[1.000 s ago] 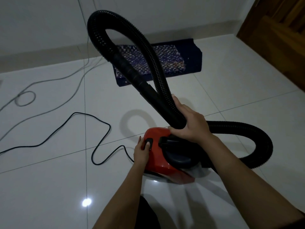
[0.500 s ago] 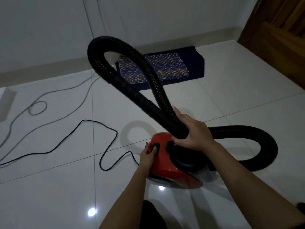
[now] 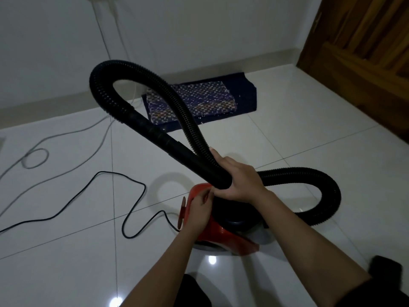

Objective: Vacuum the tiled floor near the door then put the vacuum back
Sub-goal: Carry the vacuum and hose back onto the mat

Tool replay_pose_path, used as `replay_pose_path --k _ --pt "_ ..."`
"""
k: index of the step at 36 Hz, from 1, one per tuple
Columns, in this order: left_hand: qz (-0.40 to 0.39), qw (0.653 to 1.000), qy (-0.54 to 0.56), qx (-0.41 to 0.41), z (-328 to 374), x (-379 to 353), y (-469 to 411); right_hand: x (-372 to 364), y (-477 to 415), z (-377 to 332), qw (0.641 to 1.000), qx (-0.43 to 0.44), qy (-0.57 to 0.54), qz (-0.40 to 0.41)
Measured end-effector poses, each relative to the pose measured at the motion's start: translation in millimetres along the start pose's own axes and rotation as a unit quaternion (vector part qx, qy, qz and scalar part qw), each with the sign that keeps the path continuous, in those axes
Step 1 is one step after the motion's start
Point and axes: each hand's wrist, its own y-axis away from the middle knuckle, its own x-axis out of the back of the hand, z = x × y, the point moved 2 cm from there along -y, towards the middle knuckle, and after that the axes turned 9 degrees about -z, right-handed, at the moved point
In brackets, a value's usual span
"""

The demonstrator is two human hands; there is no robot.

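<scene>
A small red and black vacuum [image 3: 223,233] sits on the white tiled floor [image 3: 66,273] just in front of me. Its black ribbed hose [image 3: 104,85] loops up high and back down, then curls away to the right. My right hand [image 3: 239,180] is shut around the hose and its smooth black tube where they cross above the vacuum. My left hand [image 3: 199,209] rests on the vacuum's red top at its left end, fingers curled on it. A black power cord [image 3: 132,209] snakes from the vacuum off to the left.
A dark blue patterned mat [image 3: 199,100] lies by the white wall. A wooden door [image 3: 365,52] stands at the right. Grey cables [image 3: 35,158] loop over the floor at the left. A dark object [image 3: 385,269] shows at the lower right.
The view has tilted up, showing more wall and door. My left hand has shifted on the vacuum's red top, and the vacuum's left end looks slightly raised. My right hand keeps hold of the hose.
</scene>
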Motion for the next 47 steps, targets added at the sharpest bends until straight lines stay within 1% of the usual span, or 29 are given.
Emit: replay_pose_path --k 2,5,17,30,47 --pt "-0.023 0.999 -0.017 -0.019 6 -6 2 5 1 0 1.000 0.000 -0.003 0.012" --pt "-0.031 0.998 -0.047 -0.039 12 -11 4 12 4 -1 1.000 -0.002 -0.003 0.021" --pt "-0.025 0.996 -0.077 -0.036 -7 -7 -5 25 13 -3 0.999 -0.010 0.009 0.047" --pt "-0.033 0.997 -0.063 -0.038 -4 -10 -3 28 16 -2 0.998 -0.011 0.023 0.055" --pt "-0.038 0.996 -0.063 -0.044 -4 -10 -2 33 20 1 0.998 -0.007 0.008 0.059"
